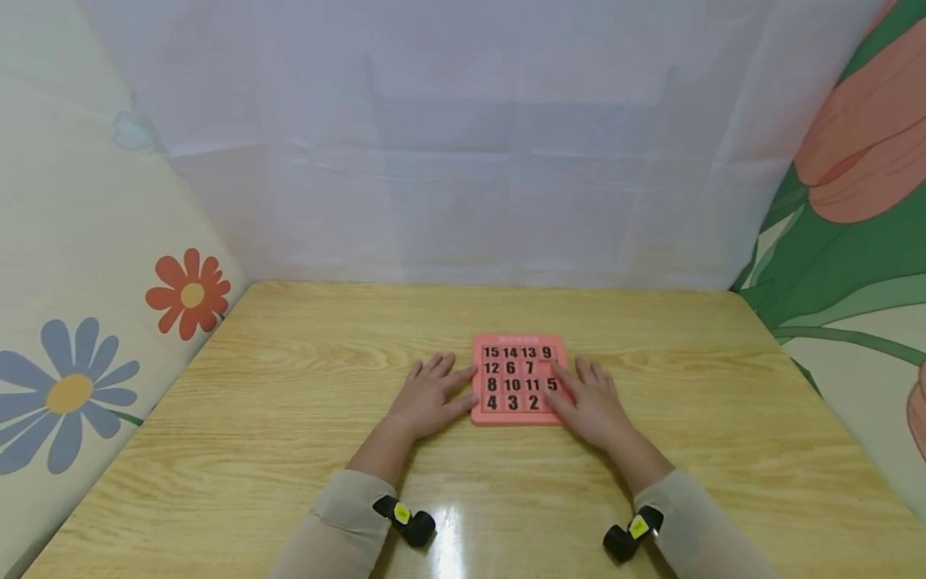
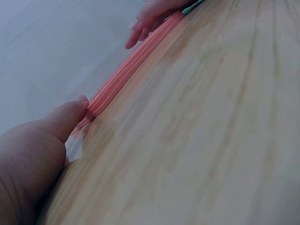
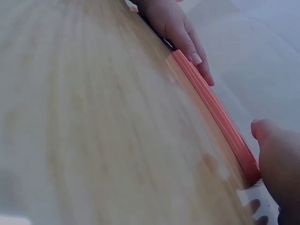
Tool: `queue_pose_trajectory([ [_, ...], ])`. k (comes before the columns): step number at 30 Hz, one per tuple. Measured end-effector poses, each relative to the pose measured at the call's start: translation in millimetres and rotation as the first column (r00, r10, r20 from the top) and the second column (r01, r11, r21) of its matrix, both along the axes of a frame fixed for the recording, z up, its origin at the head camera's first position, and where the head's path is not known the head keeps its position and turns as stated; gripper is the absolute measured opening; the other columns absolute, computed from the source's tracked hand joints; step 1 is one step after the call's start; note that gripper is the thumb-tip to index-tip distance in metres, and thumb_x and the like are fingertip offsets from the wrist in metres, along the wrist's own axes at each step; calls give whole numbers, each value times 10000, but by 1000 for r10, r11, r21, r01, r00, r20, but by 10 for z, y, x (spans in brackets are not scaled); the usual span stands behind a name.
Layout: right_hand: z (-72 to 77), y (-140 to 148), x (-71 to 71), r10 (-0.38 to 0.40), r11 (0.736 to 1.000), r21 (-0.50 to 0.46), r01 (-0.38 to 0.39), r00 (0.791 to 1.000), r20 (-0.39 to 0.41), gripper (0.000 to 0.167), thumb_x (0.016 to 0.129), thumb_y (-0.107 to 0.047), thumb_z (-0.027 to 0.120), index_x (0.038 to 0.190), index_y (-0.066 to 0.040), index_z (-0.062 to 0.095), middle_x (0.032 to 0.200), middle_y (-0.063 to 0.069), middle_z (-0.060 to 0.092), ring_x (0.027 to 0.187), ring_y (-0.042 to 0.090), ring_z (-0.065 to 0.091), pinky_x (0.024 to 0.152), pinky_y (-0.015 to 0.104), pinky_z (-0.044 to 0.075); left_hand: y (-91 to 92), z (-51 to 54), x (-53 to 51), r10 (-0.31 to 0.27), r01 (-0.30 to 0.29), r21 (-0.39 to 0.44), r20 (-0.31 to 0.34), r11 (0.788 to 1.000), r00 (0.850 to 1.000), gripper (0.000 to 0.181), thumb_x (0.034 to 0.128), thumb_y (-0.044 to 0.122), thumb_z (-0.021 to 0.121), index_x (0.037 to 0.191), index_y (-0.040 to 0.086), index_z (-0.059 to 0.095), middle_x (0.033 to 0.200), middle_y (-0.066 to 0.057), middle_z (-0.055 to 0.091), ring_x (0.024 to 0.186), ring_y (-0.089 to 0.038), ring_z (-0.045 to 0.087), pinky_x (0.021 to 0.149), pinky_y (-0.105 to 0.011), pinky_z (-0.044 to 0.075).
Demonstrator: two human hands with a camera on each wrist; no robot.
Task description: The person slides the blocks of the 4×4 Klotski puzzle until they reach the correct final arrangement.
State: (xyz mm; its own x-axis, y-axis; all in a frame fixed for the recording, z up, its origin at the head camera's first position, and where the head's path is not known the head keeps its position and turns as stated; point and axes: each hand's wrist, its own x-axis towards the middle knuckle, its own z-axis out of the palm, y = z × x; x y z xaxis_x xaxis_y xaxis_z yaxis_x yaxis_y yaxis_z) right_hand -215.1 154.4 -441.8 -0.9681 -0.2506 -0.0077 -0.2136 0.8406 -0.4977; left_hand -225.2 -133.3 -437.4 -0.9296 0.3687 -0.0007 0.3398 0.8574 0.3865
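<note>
A pink sliding number puzzle (image 1: 522, 420) lies flat on the table, its tiles marked with black numerals. The top row reads 15, 14, 13, 9. A gap shows at the right end of the second row, after the 7. My left hand (image 1: 425, 400) rests along the left edge, fingers extended, its thumb (image 2: 74, 115) against the frame's near corner. From the right side my right hand (image 1: 597, 406) reaches over the frame. Its index finger is by the gap and its thumb lies over the bottom-right tile, hiding that numeral. Whether these fingertips press the tiles, I cannot tell.
The light wood table (image 1: 304, 338) extends around the puzzle. A white cloth (image 1: 463, 193) hangs behind its far edge, and flower-patterned panels (image 1: 65, 241) stand at the sides. Each sleeved wrist wears a black strap with a small camera (image 1: 415, 528).
</note>
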Motion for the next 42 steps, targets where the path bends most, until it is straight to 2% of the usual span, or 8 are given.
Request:
queue_pose_trajectory([
  [7,-10,36,142,18,1000,-14,-18,1000,19,639,996,-534,442,1529,-193,358,1623,244,131,1500,470,30,1211,632,11,-11,-20,2,1,-1,7,1,1000,1000,602,964,565,490,1491,280,427,1625,-137,232,1521,-355,148,1243,-559,46],
  [19,-12,65,285,53,999,-9,-53,999,-11,616,990,-503,481,1508,-177,403,1611,246,178,1497,470,65,1210,632,38,-15,-33,-20,-5,5,5,-11,1000,1000,599,966,567,485,1485,272,439,1621,-145,241,1517,-362,159,1239,-569,59],
  [42,-31,33,163,26,1000,17,-26,1000,4,616,995,-530,444,1512,-199,396,1617,242,162,1498,472,56,1208,638,34,-5,-25,-13,4,-4,-4,12,1000,1000,609,965,579,476,1498,291,409,1631,-127,212,1525,-345,134,1245,-550,36],
])
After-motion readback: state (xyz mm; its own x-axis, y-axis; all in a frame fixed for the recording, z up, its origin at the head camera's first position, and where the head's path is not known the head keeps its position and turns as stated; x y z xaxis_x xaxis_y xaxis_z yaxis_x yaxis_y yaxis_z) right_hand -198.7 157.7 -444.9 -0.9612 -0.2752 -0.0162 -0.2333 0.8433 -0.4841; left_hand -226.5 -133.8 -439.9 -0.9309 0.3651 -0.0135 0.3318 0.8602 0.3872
